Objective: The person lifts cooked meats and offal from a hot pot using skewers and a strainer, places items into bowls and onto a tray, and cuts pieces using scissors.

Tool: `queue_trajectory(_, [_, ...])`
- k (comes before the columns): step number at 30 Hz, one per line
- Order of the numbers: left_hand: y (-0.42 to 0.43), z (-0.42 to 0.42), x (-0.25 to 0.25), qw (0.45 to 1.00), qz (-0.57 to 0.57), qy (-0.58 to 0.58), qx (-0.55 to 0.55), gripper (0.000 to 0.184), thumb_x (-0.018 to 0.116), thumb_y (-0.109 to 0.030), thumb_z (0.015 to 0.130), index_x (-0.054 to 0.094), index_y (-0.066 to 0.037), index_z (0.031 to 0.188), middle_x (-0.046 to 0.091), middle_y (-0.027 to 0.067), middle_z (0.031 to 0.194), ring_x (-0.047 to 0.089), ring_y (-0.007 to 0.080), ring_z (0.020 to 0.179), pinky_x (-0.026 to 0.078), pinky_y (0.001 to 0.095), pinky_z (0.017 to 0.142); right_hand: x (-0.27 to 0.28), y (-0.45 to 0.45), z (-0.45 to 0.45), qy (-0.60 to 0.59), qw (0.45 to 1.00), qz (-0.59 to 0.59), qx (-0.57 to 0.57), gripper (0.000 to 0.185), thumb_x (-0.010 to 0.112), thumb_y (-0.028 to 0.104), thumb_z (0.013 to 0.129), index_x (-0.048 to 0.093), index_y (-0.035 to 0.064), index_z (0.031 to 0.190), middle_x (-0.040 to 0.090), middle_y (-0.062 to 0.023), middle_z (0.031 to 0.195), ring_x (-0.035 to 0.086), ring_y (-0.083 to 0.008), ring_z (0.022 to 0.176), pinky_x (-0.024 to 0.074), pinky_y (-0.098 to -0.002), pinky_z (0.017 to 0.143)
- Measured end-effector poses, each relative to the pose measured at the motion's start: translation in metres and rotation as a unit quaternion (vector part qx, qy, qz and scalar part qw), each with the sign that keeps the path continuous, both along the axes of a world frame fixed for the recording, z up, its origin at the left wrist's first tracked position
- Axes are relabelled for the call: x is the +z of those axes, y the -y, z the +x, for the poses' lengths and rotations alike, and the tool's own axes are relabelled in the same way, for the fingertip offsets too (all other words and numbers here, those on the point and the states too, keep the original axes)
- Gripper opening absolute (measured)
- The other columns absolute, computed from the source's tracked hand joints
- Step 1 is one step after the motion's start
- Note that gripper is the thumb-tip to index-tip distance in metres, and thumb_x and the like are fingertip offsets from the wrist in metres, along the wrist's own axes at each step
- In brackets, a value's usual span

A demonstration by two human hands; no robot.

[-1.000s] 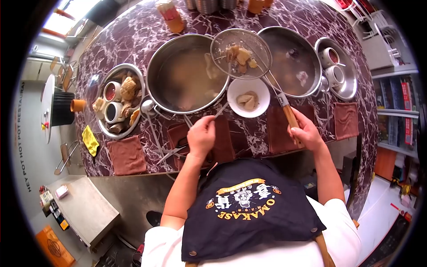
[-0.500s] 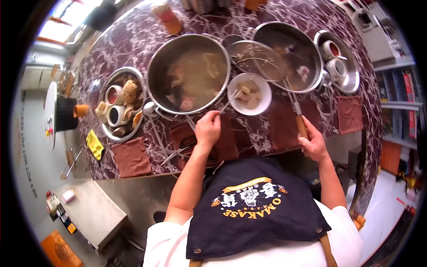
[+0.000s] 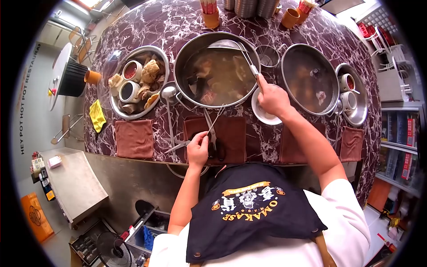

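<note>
My right hand (image 3: 272, 99) is closed round the handle of a wire strainer (image 3: 225, 44), whose basket lies at the far side of the left pot (image 3: 179, 84), partly in the cloudy broth. Meat pieces show in that broth. My left hand (image 3: 198, 149) pinches thin metal tongs (image 3: 215, 119), tips pointing up just in front of the pot's near rim. A white bowl (image 3: 263, 116) sits right of this pot, partly hidden by my right hand and forearm. The right pot (image 3: 331, 109) holds dark liquid with a few pieces in it.
A steel tray (image 3: 165, 58) with food and two sauce cups stands at the left, another tray (image 3: 361, 113) with two cups at the right. A ladle (image 3: 169, 91), scissors (image 3: 212, 133) and brown cloths (image 3: 134, 139) lie nearby. Orange cups (image 3: 290, 18) stand at the back.
The strainer has moved left from above the white bowl into the left pot. My left hand has drawn the tongs away from the bowl. The camera view has shifted.
</note>
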State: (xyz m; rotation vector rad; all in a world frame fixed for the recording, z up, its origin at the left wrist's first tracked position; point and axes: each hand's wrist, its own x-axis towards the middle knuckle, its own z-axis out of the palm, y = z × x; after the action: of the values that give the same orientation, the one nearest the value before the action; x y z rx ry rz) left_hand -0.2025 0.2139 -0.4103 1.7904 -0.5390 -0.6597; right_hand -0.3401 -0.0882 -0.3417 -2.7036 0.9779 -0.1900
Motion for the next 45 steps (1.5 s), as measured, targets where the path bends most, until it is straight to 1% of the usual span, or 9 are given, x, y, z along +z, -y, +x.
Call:
queue_trajectory(5, [-0.028,0.001,-0.008,0.998,-0.015,0.025,0.052,0.019,0.061,-0.010,0.091,0.067,-0.001,0.107,0.064,-0.0007,0.076,0.055,0.0063,0.067,0.046,0.0226,0.063,-0.009,-0.029,-0.023,0.178,0.847,0.490,-0.106,0.040,0.053,0.011,0.089,0.047,0.0037,0.128,0.057,-0.0028,0.074,0.054,-0.0115,0.054,0.0477,-0.0266,0.049])
queue_trajectory(6, [-0.030,0.001,-0.007,0.998,-0.022,0.010,0.055,0.019,0.061,-0.010,0.091,0.067,-0.001,0.106,0.064,-0.0006,0.075,0.055,0.0064,0.066,0.046,0.0229,0.062,0.003,-0.036,-0.025,0.174,0.848,0.490,-0.103,0.040,0.053,0.011,0.089,0.047,0.0037,0.128,0.057,-0.0028,0.074,0.054,-0.0115,0.054,0.0477,-0.0266,0.049])
queue_trajectory(9, [-0.030,0.012,0.007,0.999,-0.001,0.007,0.043,0.018,0.060,-0.009,0.092,0.066,0.000,0.107,0.061,-0.0020,0.077,0.052,0.0051,0.068,0.043,0.0212,0.063,0.030,-0.051,-0.029,0.303,0.571,0.728,-0.228,0.035,0.049,0.011,0.093,0.047,0.0059,0.127,0.058,-0.0049,0.075,0.053,-0.0088,0.052,0.0450,-0.0183,0.042])
queue_trajectory(13, [-0.001,0.053,0.025,0.996,0.036,0.080,0.034,0.018,0.062,-0.014,0.090,0.069,-0.004,0.104,0.062,0.0046,0.068,0.057,0.0122,0.061,0.046,0.0279,0.059,0.033,-0.060,-0.039,0.302,0.496,0.788,-0.205,0.041,0.047,0.016,0.094,0.040,0.0074,0.134,0.057,-0.0063,0.076,0.052,-0.0109,0.047,0.0444,-0.0198,0.042])
queue_trajectory(18, [0.049,0.115,0.062,0.952,0.175,0.251,-0.030,0.019,0.059,-0.022,0.087,0.071,-0.011,0.098,0.069,0.0163,0.083,0.067,0.0349,0.081,0.053,0.0425,0.070,0.027,-0.077,-0.035,0.311,0.515,0.779,-0.179,0.045,0.048,0.014,0.094,0.038,0.0068,0.137,0.056,-0.0063,0.075,0.050,-0.0103,0.048,0.0447,-0.0201,0.042])
queue_trajectory(27, [0.099,0.133,0.028,0.944,0.239,0.228,-0.023,0.024,0.054,-0.026,0.086,0.073,-0.016,0.097,0.070,0.0160,0.094,0.066,0.0356,0.092,0.052,0.0435,0.081,0.031,-0.094,-0.049,0.334,0.593,0.726,-0.104,0.059,0.052,0.010,0.093,0.030,0.0063,0.148,0.055,-0.0040,0.076,0.051,-0.0080,0.058,0.0457,-0.0207,0.048])
queue_trajectory(31, [0.087,0.119,0.002,0.998,0.046,0.011,0.039,0.019,0.061,-0.010,0.089,0.069,0.002,0.102,0.065,-0.0008,0.083,0.055,0.0069,0.070,0.044,0.0211,0.064,0.037,-0.088,-0.063,0.369,0.527,0.758,-0.103,0.056,0.049,0.012,0.094,0.032,0.0064,0.146,0.054,-0.0057,0.076,0.051,-0.0101,0.055,0.0455,-0.0210,0.048])
queue_trajectory(37, [0.071,0.097,0.001,0.949,-0.121,-0.278,0.087,0.016,0.058,-0.009,0.094,0.066,-0.004,0.106,0.051,-0.0064,0.067,0.037,0.0017,0.050,0.027,0.0173,0.044,0.042,-0.078,-0.075,0.383,0.461,0.794,-0.105,0.054,0.047,0.014,0.094,0.032,0.0071,0.145,0.053,-0.0073,0.078,0.049,-0.0121,0.052,0.0449,-0.0212,0.047])
queue_trajectory(45, [0.063,0.094,0.012,0.937,-0.174,-0.277,0.125,0.016,0.057,-0.009,0.094,0.065,-0.004,0.106,0.045,-0.0079,0.063,0.033,0.0018,0.046,0.024,0.0182,0.040,0.023,-0.069,-0.071,0.348,0.440,0.822,-0.095,0.058,0.050,0.018,0.092,0.030,0.0114,0.146,0.054,-0.0065,0.079,0.049,-0.0119,0.051,0.0439,-0.0226,0.046])
